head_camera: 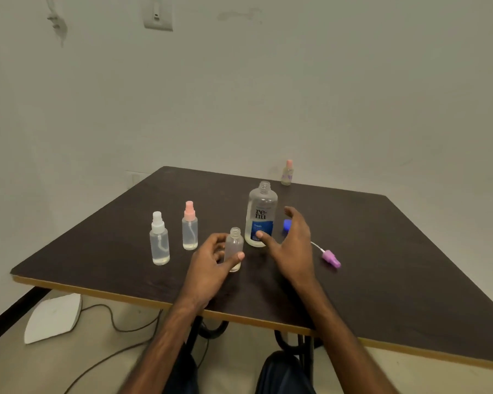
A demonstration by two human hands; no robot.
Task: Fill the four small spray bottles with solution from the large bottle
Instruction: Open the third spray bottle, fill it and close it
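The large clear bottle [261, 214] with a blue label stands uncapped mid-table. Its blue cap [287, 224] lies just to the right, partly hidden by my right hand [292, 240], which is open with the thumb near the bottle's base. My left hand [212, 258] grips a small uncapped spray bottle [234, 247] standing on the table. Its purple spray top [331, 258] with tube lies to the right. Two capped small bottles stand at the left: one with a white top [160, 240], one with a pink top [190, 227]. Another pink-topped bottle [287, 173] stands at the far edge.
The dark table [382, 265] has a light wooden rim and sits against a pale wall. Below on the floor at the left lie a white flat object [53, 317] and a cable [120, 328]. My knees show under the table's near edge.
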